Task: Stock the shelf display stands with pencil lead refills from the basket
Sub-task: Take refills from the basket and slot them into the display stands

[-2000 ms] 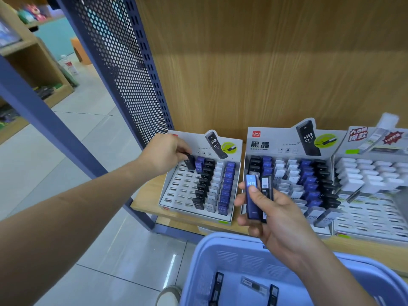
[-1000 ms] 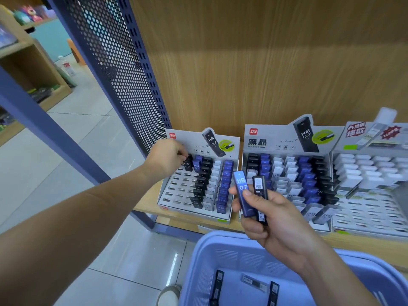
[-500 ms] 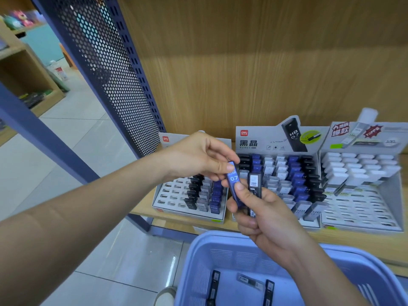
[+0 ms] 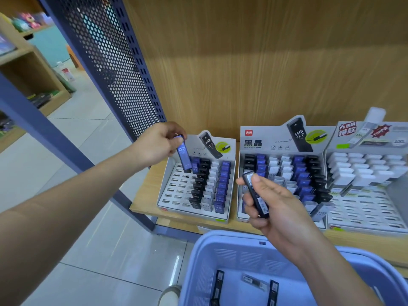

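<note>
The left hand (image 4: 157,144) pinched the top of a slim blue plastic lead-refill case marked 0.7 (image 4: 184,152). It held the case tilted, with the lower end at the back rows of the grey cardboard display stand (image 4: 174,191) directly beneath that hand. Whether the case had entered a slot could not be told. The slots below the left hand lay unfilled, while columns of black, white and blue cases filled the side toward the right hand.

The right hand (image 4: 273,206) gripped a slim black plastic refill case (image 4: 256,195), thumb pressed near its top and fingers curled round it. It was in front of a second, wider grey display stand (image 4: 265,140).

Below the right wrist sat a pale blue plastic basket (image 4: 220,244). Two black refill cases (image 4: 218,283) and one clear case (image 4: 254,280) lay on its bottom. Both stands rested on a light wooden shelf (image 4: 145,195).
</note>
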A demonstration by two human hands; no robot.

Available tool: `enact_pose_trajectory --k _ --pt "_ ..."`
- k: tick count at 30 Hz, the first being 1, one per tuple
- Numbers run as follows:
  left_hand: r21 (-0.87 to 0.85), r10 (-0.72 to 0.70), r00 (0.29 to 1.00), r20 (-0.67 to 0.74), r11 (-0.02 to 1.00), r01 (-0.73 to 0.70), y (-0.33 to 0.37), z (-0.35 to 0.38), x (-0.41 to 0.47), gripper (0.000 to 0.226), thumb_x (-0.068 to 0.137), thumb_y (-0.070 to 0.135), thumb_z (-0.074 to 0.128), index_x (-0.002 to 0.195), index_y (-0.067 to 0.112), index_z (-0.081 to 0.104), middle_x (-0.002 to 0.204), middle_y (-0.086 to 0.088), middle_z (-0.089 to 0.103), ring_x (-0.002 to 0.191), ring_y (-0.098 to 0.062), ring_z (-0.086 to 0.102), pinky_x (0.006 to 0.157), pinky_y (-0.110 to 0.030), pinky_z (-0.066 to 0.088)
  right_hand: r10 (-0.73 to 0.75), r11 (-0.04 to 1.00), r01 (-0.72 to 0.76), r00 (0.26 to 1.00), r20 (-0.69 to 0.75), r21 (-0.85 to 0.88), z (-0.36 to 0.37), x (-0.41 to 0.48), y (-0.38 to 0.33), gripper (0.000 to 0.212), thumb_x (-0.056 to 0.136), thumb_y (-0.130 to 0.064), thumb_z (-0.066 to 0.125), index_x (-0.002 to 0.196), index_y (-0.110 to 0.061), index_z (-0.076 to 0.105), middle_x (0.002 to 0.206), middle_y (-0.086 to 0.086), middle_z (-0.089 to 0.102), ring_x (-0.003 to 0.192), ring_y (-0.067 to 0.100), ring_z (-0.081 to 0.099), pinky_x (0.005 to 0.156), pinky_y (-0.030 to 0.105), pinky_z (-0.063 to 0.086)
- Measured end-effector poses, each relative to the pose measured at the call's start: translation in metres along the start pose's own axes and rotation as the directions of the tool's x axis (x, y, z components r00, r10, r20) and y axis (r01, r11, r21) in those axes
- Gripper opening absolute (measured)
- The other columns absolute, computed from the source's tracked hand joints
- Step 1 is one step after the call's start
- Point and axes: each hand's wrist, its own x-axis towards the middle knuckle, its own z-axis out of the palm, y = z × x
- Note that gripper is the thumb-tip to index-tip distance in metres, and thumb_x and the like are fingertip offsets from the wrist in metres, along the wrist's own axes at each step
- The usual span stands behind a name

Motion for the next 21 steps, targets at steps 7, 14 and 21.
enact_pose_trajectory --k 7,14,21 --pt "0.282 0.050 0.990 -0.130 0.959 -0.011 -0.026 0.016 -0.001 0.014 0.082 0.014 0.071 0.096 0.017 0.069 0.087 0.002 0.066 0.084 -0.012 0.062 0.081 -0.022 0.049 0.010 1.000 -0.010 1.000 0.002 -0.015 -0.002 0.000 0.002 0.032 0.096 -0.033 0.052 0.088 -0.013 0.075 0.054 0.003 0.037 0.041 0.010 0.024 0.042 0.023 0.012" --pt "0.303 0.065 0.997 -0.032 0.951 -0.052 -0.033 0.040 0.002 0.015 0.081 0.011 0.072 0.096 0.015 0.071 0.091 0.000 0.070 0.087 -0.010 0.062 0.085 -0.018 0.046 0.068 0.998 -0.068 0.997 0.026 0.003 0.001 0.001 0.006 0.030 0.098 -0.020 0.049 0.097 0.000 0.072 0.059 0.006 0.044 0.045 0.012 0.030 0.042 0.022 0.017" --pt "0.360 0.096 0.995 0.036 0.927 -0.103 -0.041 0.047 0.001 0.021 0.085 0.012 0.068 0.105 0.012 0.072 0.104 -0.002 0.071 0.095 -0.014 0.063 0.088 -0.017 0.043 0.079 0.997 -0.079 0.996 0.051 -0.007 0.002 0.000 0.005 0.033 0.099 -0.015 0.044 0.100 0.003 0.072 0.065 0.008 0.050 0.048 0.013 0.034 0.041 0.022 0.022"
